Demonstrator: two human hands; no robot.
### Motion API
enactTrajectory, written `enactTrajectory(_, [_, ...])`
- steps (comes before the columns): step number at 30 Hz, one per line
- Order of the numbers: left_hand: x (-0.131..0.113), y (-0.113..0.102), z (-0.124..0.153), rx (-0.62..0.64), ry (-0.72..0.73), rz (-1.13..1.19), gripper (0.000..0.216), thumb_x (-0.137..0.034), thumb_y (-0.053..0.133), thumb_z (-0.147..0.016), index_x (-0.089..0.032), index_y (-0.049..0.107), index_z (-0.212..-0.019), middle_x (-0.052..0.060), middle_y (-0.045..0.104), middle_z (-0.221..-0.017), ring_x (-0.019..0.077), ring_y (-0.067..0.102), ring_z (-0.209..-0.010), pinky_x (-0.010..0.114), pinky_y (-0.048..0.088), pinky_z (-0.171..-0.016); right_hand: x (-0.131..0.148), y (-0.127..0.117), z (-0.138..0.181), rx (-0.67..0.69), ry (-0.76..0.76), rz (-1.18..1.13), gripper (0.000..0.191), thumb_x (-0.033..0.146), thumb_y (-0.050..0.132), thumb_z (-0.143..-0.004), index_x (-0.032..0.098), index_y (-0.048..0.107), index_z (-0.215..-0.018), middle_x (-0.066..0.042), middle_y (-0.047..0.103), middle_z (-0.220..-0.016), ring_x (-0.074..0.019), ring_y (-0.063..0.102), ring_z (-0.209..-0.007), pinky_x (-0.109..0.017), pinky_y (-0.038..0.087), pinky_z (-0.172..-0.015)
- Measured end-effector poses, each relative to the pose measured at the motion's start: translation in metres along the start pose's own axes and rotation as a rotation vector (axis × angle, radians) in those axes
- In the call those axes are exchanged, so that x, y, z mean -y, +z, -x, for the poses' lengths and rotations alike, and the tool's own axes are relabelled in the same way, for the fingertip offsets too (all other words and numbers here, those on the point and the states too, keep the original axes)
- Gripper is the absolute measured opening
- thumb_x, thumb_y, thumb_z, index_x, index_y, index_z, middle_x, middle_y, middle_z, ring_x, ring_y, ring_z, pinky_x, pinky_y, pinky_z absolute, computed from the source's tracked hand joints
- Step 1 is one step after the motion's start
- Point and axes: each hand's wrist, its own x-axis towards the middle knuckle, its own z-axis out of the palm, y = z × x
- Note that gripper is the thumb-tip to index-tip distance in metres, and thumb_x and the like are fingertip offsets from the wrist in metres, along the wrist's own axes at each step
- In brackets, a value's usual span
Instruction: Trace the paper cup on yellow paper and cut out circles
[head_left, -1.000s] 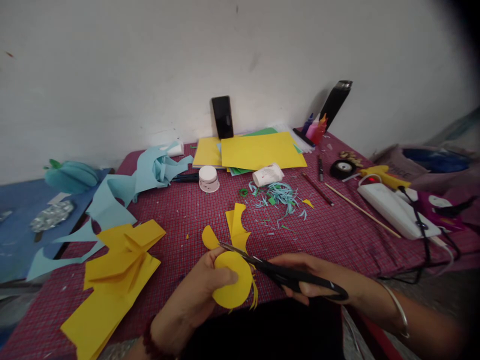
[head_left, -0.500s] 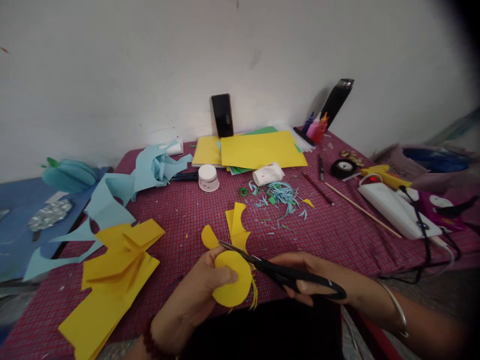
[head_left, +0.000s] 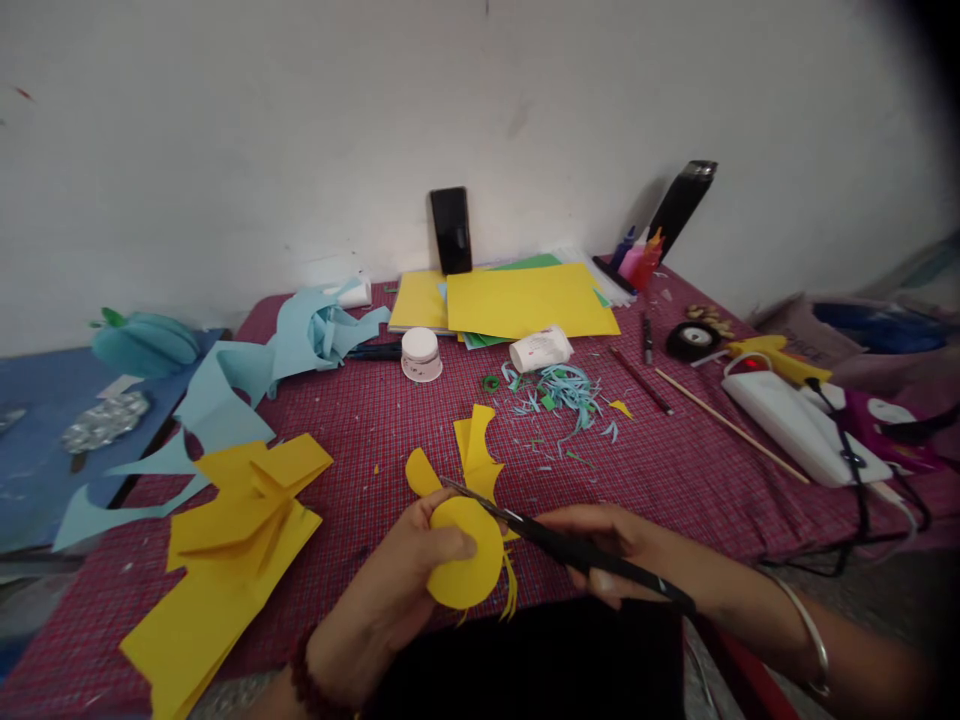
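Note:
Between the thumb and fingers of my left hand (head_left: 409, 565) is a round yellow paper disc (head_left: 469, 565), held near the table's front edge. My right hand (head_left: 607, 545) is closed round the handles of black scissors (head_left: 555, 540). Their blades point left and lie along the disc's upper edge. Thin yellow paper strips (head_left: 511, 590) hang beside the disc's lower right. Just beyond the hands lie cut yellow paper scraps (head_left: 478, 450) and a small folded yellow piece (head_left: 421, 472).
Larger yellow offcuts (head_left: 225, 560) and light blue offcuts (head_left: 225, 390) cover the left side. Shredded paper (head_left: 570, 390), two white cups, pencils and a wooden stick (head_left: 731, 425) lie beyond my right hand. A phone (head_left: 451, 230) leans on the wall. At right are a power strip (head_left: 802, 425) and glue gun (head_left: 780, 358).
The scissors have tilted in my right hand, so their handles now show more edge-on. My left hand still holds the disc in nearly the same place. The whole view has shifted slightly.

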Motion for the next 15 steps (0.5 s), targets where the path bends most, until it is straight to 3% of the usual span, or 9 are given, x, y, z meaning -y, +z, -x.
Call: enactTrajectory(15, [0.0056,-0.0036,-0.0028,0.016,0.032,0.035,0.026,-0.015,0.072,-0.052,-0.013,0.067,-0.077,0.003,0.069,-0.07,0.0096,0.059,-0.054,0.02,0.044,-0.052,0.0016,-0.0014,0.0006,0.012,-0.011,-0.006,0.066,0.048,0.074,-0.075,0.022,0.055,-0.132,0.002,0.051,-0.074,-0.0095,0.044,-0.062,-0.021,0.034,-0.053])
